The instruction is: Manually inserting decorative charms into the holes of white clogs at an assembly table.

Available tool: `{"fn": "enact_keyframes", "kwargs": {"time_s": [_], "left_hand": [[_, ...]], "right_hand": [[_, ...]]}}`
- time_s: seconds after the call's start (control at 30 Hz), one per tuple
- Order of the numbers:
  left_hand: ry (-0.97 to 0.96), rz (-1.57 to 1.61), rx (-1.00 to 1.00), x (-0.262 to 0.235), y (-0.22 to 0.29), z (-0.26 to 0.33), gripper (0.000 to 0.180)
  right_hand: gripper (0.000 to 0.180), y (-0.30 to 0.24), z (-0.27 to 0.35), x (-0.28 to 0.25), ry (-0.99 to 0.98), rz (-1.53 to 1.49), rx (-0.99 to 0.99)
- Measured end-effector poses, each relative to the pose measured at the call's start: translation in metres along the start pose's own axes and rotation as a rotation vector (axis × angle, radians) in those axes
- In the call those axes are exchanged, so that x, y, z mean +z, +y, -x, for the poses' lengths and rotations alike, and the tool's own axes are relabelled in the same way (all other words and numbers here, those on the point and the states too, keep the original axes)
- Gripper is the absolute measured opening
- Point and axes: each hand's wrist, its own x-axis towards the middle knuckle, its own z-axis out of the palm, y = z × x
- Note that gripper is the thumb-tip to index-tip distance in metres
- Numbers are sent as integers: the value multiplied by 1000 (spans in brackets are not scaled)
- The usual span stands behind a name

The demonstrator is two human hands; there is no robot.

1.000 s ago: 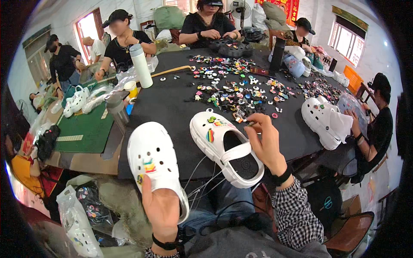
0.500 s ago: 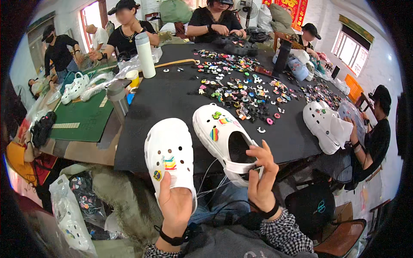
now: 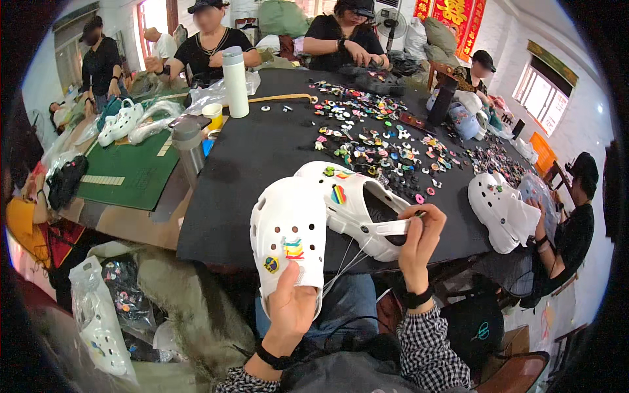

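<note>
My left hand (image 3: 293,309) grips the heel end of a white clog (image 3: 288,236), held sole-down over the table's near edge; two small charms sit on its upper. My right hand (image 3: 419,243) pinches the heel strap of a second white clog (image 3: 357,203), which lies beside the first on the black table (image 3: 262,150) and carries coloured charms near its toe. The two clogs touch side by side. Many small coloured charms (image 3: 373,141) lie scattered across the table beyond them.
A tall white bottle (image 3: 234,82) and a grey tumbler (image 3: 188,141) stand at the left. A green mat (image 3: 128,171) holds white clogs (image 3: 121,121). Several people sit around the table; one at the right holds white clogs (image 3: 501,209). A plastic bag (image 3: 98,321) lies by my left knee.
Both clogs have been brought together near the table's front edge. My right hand shifted from the clog's opening to its heel strap; my left hand lifted its clog closer to the other.
</note>
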Motion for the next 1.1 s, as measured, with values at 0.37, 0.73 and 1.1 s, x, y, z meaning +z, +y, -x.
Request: {"fn": "enact_keyframes", "kwargs": {"time_s": [0.37,0.73,1.1], "left_hand": [[-40,-143,38,-3,-12,13,50],[-93,-366,-13,-18,-23,18,55],[-119,-166,63,-21,-30,17,51]], "right_hand": [[29,-105,6,25,-483,73,-259],[23,-97,12,38,-529,68,-49],[18,-114,-9,31,-672,287,-249]]}}
